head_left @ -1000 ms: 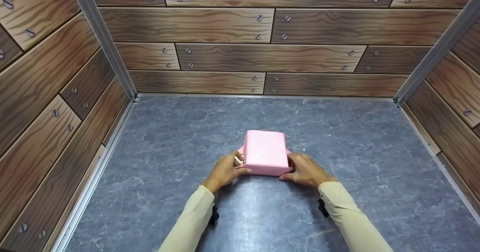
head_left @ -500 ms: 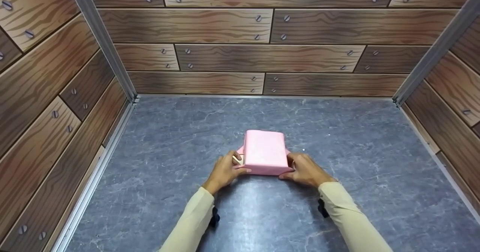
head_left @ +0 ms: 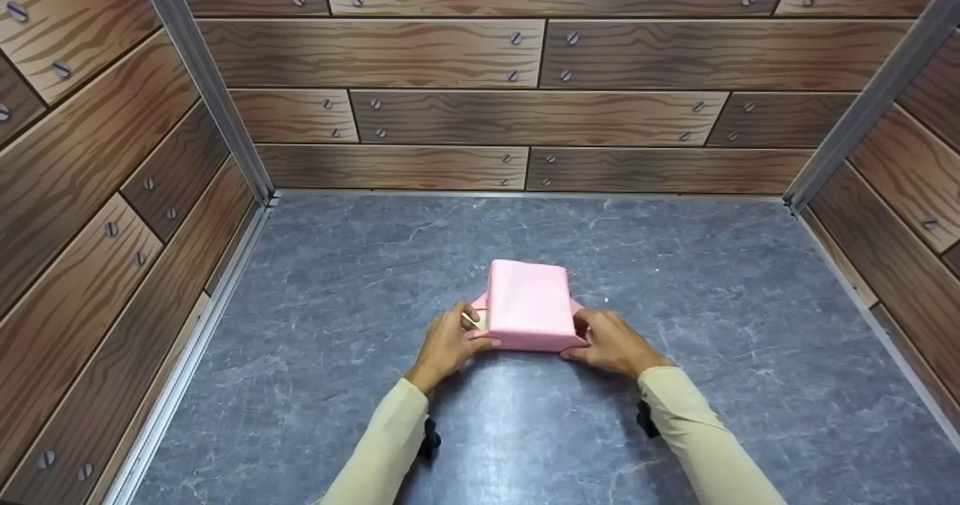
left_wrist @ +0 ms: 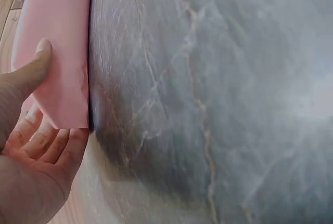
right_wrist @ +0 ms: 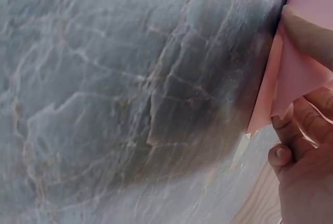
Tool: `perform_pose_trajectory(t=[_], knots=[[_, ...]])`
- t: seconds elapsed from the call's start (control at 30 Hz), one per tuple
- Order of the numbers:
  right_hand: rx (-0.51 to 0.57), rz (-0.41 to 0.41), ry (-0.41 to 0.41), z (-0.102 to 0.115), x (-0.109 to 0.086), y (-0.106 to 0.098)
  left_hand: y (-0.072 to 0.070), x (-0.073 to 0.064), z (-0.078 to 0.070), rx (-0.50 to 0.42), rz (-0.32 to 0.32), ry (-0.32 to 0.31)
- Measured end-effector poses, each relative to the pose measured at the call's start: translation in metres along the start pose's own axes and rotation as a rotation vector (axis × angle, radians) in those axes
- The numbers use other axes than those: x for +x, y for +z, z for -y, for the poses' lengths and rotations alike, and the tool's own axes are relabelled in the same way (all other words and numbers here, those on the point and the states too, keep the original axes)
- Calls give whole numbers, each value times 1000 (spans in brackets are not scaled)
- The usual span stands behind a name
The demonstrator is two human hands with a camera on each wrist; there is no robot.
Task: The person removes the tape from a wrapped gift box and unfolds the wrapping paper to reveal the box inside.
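A block-shaped parcel wrapped in pink paper (head_left: 531, 299) lies on the grey surface in the head view, its paper smooth over the top and front. At its left end a cream-coloured patch (head_left: 480, 320) shows between the loose paper edges. My left hand (head_left: 448, 344) holds the front left corner; in the left wrist view its thumb (left_wrist: 39, 68) lies on the front face and the fingers reach behind the paper's end. My right hand (head_left: 615, 340) grips the right end. There, in the right wrist view, a folded pink flap (right_wrist: 296, 76) sits between thumb and fingers.
Grey marbled surface (head_left: 360, 265) spreads around the parcel. Wood-patterned panels (head_left: 450, 115) stand at the back and both sides, with metal strips (head_left: 247, 130) along the corners. A tiny white speck (head_left: 607, 300) lies right of the parcel.
Both hands stay at the parcel's ends. The left fingers have shifted slightly outward, and more of the cream patch and a small front flap show at the left end.
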State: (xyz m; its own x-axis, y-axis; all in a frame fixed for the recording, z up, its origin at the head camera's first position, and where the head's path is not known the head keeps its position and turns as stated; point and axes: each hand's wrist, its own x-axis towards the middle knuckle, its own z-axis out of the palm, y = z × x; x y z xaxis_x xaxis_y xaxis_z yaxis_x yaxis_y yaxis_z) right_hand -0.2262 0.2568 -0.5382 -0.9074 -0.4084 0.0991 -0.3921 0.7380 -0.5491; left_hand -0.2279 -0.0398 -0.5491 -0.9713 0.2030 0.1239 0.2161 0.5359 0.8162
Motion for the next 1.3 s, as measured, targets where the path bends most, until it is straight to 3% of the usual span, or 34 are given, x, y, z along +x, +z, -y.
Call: perform_pose_trajectory(t=[0.43, 0.67, 0.97, 1.3], knots=[[28, 30, 36, 2, -1, 0, 0, -2, 1, 8, -12, -3], [111, 18, 48, 2, -3, 1, 1, -3, 2, 4, -26, 11], [226, 32, 45, 1, -3, 3, 0, -5, 2, -45, -48, 16], [262, 20, 63, 1, -4, 3, -3, -7, 4, -118, -56, 34]])
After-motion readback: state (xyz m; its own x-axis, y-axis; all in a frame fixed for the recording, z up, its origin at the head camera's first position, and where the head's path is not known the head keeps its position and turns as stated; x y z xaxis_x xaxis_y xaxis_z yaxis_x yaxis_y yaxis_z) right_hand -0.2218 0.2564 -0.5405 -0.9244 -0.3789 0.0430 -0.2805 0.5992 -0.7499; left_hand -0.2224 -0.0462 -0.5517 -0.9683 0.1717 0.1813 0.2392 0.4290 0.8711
